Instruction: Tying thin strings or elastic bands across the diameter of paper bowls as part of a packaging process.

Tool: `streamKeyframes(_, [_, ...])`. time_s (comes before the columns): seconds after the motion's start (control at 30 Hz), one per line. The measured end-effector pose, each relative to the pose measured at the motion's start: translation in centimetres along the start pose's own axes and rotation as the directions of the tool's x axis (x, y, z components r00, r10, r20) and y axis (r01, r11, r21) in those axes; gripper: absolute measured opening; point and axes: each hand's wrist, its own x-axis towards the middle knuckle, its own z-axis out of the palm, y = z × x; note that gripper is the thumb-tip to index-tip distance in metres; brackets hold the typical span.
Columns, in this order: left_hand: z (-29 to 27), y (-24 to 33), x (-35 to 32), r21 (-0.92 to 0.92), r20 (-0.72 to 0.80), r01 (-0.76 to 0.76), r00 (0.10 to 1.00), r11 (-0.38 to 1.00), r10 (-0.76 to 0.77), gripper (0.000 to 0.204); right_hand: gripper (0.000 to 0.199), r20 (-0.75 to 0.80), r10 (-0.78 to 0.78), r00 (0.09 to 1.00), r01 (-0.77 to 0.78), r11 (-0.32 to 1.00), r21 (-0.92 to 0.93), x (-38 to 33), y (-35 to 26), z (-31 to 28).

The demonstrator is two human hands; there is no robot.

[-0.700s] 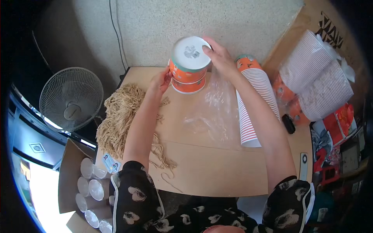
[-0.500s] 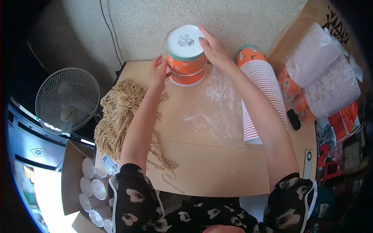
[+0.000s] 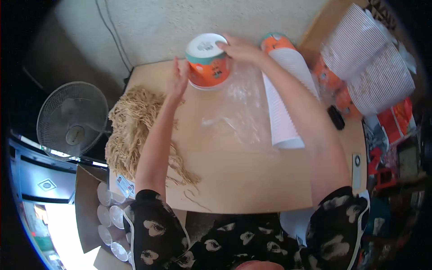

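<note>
An orange paper tub [image 3: 209,74] with a teal band stands upside down at the far middle of the table, its white base up. My right hand [image 3: 243,50] grips it by the base, thumb on top and fingers behind. Beside its left wall, my left hand [image 3: 177,78] is open with fingers pointing up; whether it touches the tub I cannot tell. A crumpled clear plastic bag [image 3: 245,112] lies just nearer, below my right forearm. Partly behind that forearm is a long nested stack of paper tubs [image 3: 285,94], lying on its side.
A heap of beige stringy strands [image 3: 135,121] covers the table's left side. A fan [image 3: 74,121] stands beyond it, above a carton [image 3: 87,202] of clear plastic cups. Bagged tub stacks [image 3: 380,87] lean at the right, near a small black object [image 3: 335,118].
The held tub has come down over the upturned tub beneath it, whose orange wall is now covered. My left hand's fingers have straightened. The whole view has shifted slightly.
</note>
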Motion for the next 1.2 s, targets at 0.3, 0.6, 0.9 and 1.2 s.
streamKeyframes(0.3, [3.4, 17.4, -21.4, -0.304, 0.291, -0.401, 0.825, 0.864, 0.485, 0.019, 0.022, -0.64, -0.004, 0.769, -0.04, 0.998, -0.054, -31.2, 0.3, -6.7])
streamKeyframes(0.6, [10.8, 18.2, -27.8, -0.15, 0.015, -0.363, 0.929, 0.92, 0.369, 0.018, 0.021, -0.869, 0.075, 0.488, -0.164, 0.986, -0.008, -38.1, 8.7, 4.0])
streamKeyframes(0.9, [13.0, 20.1, -29.4, -0.059, -0.187, -0.363, 0.919, 0.93, 0.347, 0.009, 0.015, -0.885, -0.043, 0.463, -0.202, 0.967, -0.153, -38.5, 10.3, 4.1])
streamKeyframes(1.2, [11.2, 22.0, -33.0, -0.169, -0.023, -0.312, 0.95, 0.935, 0.313, 0.018, 0.017, -0.771, -0.044, 0.635, -0.228, 0.943, -0.241, -42.2, 8.0, 2.7])
